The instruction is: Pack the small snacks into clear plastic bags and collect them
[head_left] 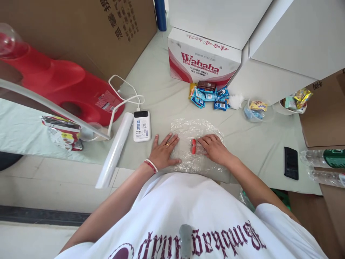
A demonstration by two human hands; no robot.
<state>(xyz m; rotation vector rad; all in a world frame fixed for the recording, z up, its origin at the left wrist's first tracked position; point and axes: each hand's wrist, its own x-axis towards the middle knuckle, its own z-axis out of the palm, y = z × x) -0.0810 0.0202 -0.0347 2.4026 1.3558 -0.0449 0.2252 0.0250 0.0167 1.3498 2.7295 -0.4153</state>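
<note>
A crinkled sheet of clear plastic film (pixel 185 162) lies flat on the cloth in front of me. My left hand (pixel 163 151) rests palm down at the film's left edge, open with its fingers spread. On the film sits a small clear packet with a red end (pixel 194 146). My right hand (pixel 215 149) lies over the packet's right part, its fingers closed on it and covering much of it. The thumb is partly hidden.
Left of me lie a white roll (pixel 114 151) and a cabled power bank (pixel 142 126). Snack packets (pixel 206 95) lie before the Wahaha box (pixel 203 59). Right of them stand tubs of snacks (pixel 256 109). A phone (pixel 291 163) and plastic bottles (pixel 314 158) lie farther right.
</note>
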